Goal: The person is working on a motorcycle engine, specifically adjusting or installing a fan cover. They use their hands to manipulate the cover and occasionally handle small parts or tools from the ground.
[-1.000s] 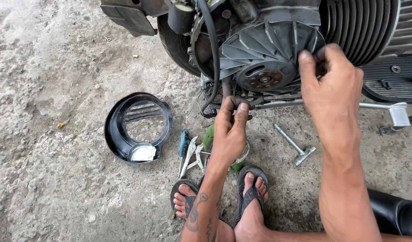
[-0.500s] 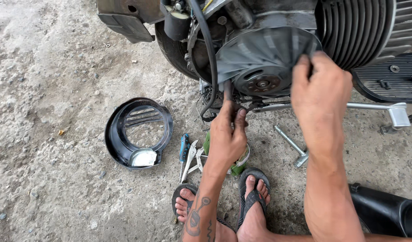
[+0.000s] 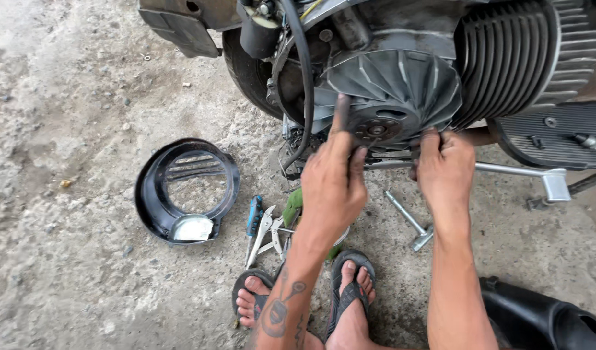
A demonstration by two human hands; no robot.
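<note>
Head view: left hand (image 3: 333,185) pinches a thin dark tool (image 3: 342,113) against the fan wheel (image 3: 395,94); right hand (image 3: 445,170) fingertips hidden under its rim, grip unclear.

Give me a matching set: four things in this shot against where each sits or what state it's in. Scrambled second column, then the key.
Things:
1. round black cover
2. left hand
3. right hand
4. finned fan wheel

Places or states:
A. gripping below the fan's lower right edge
B. mounted on the engine, uncovered
C. lying on the concrete floor, to the left
D. fingers at the fan's hub

Pairs: 1-C, 2-D, 3-A, 4-B
</note>
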